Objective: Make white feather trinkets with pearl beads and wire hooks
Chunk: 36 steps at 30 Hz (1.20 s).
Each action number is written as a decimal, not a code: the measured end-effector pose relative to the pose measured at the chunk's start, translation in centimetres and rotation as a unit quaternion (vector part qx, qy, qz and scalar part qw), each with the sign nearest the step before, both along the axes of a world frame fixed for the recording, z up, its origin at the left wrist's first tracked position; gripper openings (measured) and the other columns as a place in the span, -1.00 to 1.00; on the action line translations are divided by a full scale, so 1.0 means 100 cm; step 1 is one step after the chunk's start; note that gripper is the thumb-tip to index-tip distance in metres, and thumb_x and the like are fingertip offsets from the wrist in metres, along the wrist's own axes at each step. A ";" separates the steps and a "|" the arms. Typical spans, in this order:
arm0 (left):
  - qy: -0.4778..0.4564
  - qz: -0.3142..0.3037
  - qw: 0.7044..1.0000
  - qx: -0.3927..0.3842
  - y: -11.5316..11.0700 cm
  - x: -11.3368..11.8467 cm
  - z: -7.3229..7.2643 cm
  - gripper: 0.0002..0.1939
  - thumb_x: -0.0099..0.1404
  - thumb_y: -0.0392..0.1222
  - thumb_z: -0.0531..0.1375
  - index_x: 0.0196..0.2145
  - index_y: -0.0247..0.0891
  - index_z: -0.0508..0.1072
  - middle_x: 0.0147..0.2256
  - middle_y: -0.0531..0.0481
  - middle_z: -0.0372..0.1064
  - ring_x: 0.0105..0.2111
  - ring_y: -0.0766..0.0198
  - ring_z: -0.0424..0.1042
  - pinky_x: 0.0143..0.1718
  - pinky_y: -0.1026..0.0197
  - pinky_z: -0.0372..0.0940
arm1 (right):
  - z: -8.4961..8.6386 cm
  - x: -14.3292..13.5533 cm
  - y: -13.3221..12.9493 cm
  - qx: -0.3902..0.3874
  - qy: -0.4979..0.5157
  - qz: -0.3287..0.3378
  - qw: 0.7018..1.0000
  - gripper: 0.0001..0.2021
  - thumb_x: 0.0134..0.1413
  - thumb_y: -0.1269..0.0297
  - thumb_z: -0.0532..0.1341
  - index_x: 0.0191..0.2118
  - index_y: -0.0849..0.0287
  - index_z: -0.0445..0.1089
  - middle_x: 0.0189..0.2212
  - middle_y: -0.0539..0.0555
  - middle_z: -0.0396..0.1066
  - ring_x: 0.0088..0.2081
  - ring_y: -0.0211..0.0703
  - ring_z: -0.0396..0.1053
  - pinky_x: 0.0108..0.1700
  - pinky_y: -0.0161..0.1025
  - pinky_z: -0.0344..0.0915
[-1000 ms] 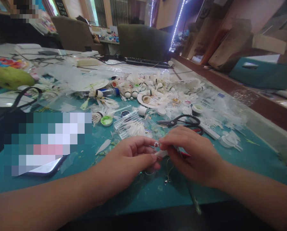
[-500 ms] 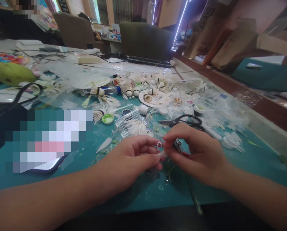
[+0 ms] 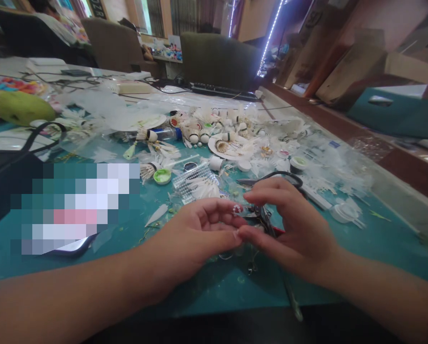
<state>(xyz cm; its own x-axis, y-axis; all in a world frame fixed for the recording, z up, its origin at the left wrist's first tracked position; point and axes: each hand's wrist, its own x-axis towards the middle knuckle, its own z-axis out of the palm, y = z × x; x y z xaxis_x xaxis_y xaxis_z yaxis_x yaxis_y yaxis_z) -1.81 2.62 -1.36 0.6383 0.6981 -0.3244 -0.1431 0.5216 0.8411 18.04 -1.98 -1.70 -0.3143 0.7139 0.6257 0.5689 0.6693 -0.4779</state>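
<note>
My left hand [image 3: 203, 229] hangs above the green mat, its fingers curled and its thumb forward. At its index fingertip shows a small red-and-white spot, too small to tell whether a bead or a decorated nail. What lies between its thumb and fingers is hidden. My right hand [image 3: 292, 229] faces it, thumb and index finger apart, its thumb tip touching the left thumb tip. Behind the right hand's fingers are dark metal pliers [image 3: 264, 220], partly covered. Black-handled scissors [image 3: 289, 177] lie just beyond. A thin cord with small shiny beads [image 3: 250, 270] lies below the hands.
Several shuttlecocks [image 3: 194, 136], white feather pieces [image 3: 203, 188] and a sheet of pearl beads [image 3: 188, 179] crowd the mat ahead. A pot of green paste [image 3: 162, 176] stands left of the sheet. A green fruit [image 3: 22, 108] and a black strap [image 3: 43, 131] are at left.
My right thumb and index finger have spread apart from their pinch. The white piece seen between my hands before is now out of sight. The pliers show more.
</note>
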 end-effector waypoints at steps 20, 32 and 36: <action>0.020 0.021 1.000 0.010 0.001 -0.004 0.000 -0.70 0.15 -0.41 0.45 -0.15 -0.20 0.62 -0.22 0.05 0.59 -0.20 0.30 0.52 -0.10 0.23 0.39 | 0.000 -0.002 -0.004 0.062 -0.025 -0.017 0.998 -0.46 0.16 0.54 0.30 0.20 0.03 0.22 -0.02 0.16 0.28 0.04 0.07 0.29 0.07 0.03 0.40; 0.037 0.026 0.998 0.033 0.001 -0.004 0.002 -0.71 0.14 -0.36 0.46 -0.17 -0.24 0.60 -0.26 0.05 0.58 -0.24 0.30 0.52 -0.17 0.25 0.40 | 0.000 0.000 -0.004 0.067 -0.035 0.006 0.997 -0.44 0.10 0.64 0.28 0.19 0.13 0.24 -0.04 0.12 0.30 0.03 -0.03 0.31 0.07 -0.09 0.38; 0.044 0.025 0.998 0.036 0.001 -0.003 0.003 -0.73 0.13 -0.35 0.46 -0.19 -0.26 0.58 -0.29 0.07 0.57 -0.29 0.33 0.51 -0.21 0.28 0.39 | 0.000 0.000 -0.003 0.055 -0.042 0.016 0.997 -0.44 0.10 0.65 0.27 0.19 0.13 0.24 -0.03 0.11 0.31 0.02 -0.05 0.31 0.08 -0.10 0.37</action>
<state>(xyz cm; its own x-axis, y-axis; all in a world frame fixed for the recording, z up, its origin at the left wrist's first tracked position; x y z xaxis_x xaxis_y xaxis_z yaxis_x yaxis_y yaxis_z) -2.14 2.67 -1.08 0.5725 0.7525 -0.3254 -0.0915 0.4531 0.8868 18.09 -2.31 -1.75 -0.3899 0.6309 0.6708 0.5814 0.7336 -0.3520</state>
